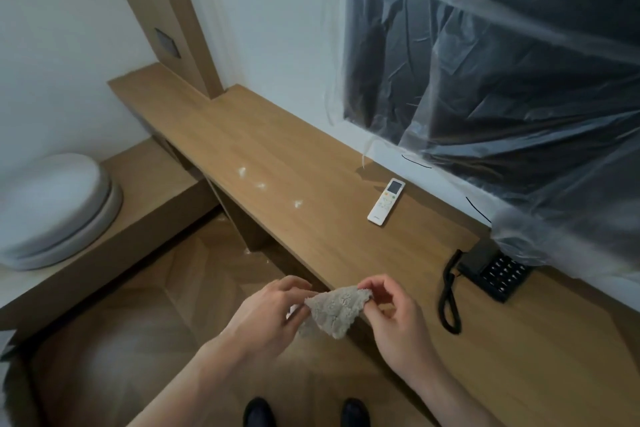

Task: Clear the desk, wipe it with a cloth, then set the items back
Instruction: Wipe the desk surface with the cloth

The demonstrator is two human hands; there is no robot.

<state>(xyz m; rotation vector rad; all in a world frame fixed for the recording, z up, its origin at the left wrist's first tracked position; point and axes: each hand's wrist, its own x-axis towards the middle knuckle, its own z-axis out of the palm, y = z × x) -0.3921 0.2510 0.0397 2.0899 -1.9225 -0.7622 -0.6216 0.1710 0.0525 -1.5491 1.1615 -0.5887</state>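
Note:
A small beige cloth point(335, 311) hangs stretched between my two hands, just in front of the desk's near edge. My left hand point(273, 312) pinches its left corner and my right hand point(391, 315) pinches its right corner. On the long wooden desk point(277, 156) lie a white remote control point(386, 201) near the wall and a black corded telephone point(495, 270) at the right. Three small white smears point(261, 185) mark the desk top left of the remote.
A plastic-wrapped dark screen point(502, 62) hangs on the wall above the desk, its plastic drooping over the phone. A white rounded cushion point(52, 208) sits on a lower wooden bench at the left. My dark shoes point(258, 412) stand on wooden floor.

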